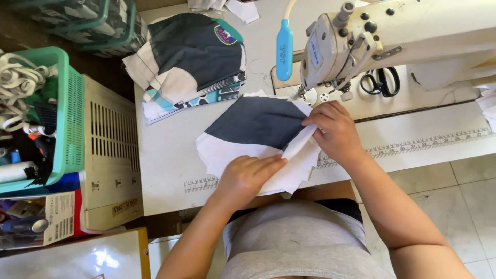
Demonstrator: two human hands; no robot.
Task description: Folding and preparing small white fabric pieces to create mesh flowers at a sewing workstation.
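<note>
A small stack of cut fabric pieces, navy on top (pixel 258 121) and white below (pixel 222 152), lies on the white sewing table (pixel 165 165) in front of the sewing machine (pixel 351 46). My left hand (pixel 248 173) presses flat on the white part near the front edge, its fingertips pinching a folded white edge. My right hand (pixel 333 132) grips the same white fold at the stack's right side, just below the machine's needle area.
A pile of navy, white and teal garment pieces (pixel 191 62) sits at the table's back left. Black scissors (pixel 382 81) lie on the machine bed. A blue lamp head (pixel 284 49) hangs nearby. A green basket (pixel 49 113) with elastic and clutter stands left.
</note>
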